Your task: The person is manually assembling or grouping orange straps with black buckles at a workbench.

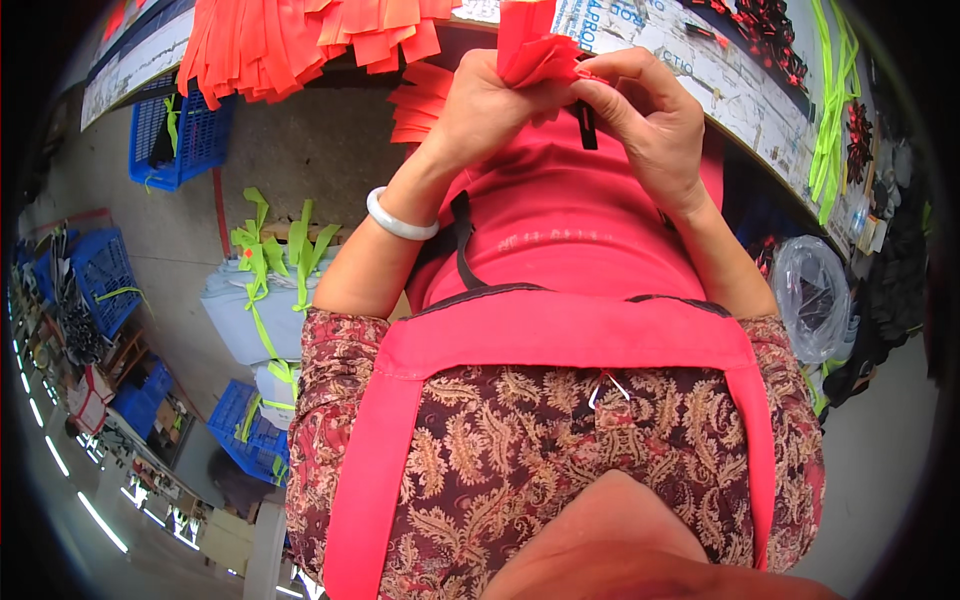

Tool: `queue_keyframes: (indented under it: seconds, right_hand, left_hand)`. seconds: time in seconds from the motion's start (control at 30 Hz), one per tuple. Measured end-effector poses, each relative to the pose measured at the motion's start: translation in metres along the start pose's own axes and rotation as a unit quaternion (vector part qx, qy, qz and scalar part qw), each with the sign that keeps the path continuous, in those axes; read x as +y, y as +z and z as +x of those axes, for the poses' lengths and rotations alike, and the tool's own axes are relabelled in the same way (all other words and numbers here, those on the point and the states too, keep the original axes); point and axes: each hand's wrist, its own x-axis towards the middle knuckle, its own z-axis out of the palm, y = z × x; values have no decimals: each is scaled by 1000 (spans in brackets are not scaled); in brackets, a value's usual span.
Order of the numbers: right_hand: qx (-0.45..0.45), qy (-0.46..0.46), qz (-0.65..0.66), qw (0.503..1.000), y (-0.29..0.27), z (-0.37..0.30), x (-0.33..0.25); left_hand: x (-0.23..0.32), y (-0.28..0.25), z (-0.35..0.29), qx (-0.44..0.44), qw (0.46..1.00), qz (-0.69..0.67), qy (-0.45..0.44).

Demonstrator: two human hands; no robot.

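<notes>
Hands up at tabletop (pixel 700 75) edge: left hand (pixel 490 105) clenched round red fabric strip (pixel 528 45), strip's long axis pointing away from body; right hand (pixel 645 115) pinching it w/ black strap (pixel 588 125) dangling below, both equally near.

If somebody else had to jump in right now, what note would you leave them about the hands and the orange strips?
Left hand: closed around a bunch of orange fabric strips, held up at the bench edge.
Right hand: fingertips pinch the same bunch, next to a small black strap.
Things: a big heap of orange strips lies on the paper-covered bench; neon yellow straps lie on its right side.
Done: one bunch is gathered in hand.
Left: the heap looks unhandled; how many bunches are finished cannot be told.
</notes>
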Motion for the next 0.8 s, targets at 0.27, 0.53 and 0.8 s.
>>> queue_keyframes:
  seconds: [0.27, 0.53, 0.8]
  right_hand:
    - [10, 122, 97, 988, -23, -4, 12]
    - [-23, 257, 75, 963, -50, -5, 45]
    - [46, 177, -94, 979, -39, 1, 72]
  left_hand:
    - [-11, 22, 14, 12, 999, -18, 31]
    - [-52, 45, 28, 35, 944, -256, -204]
    - [-107, 44, 56, 18, 848, -432, -308]
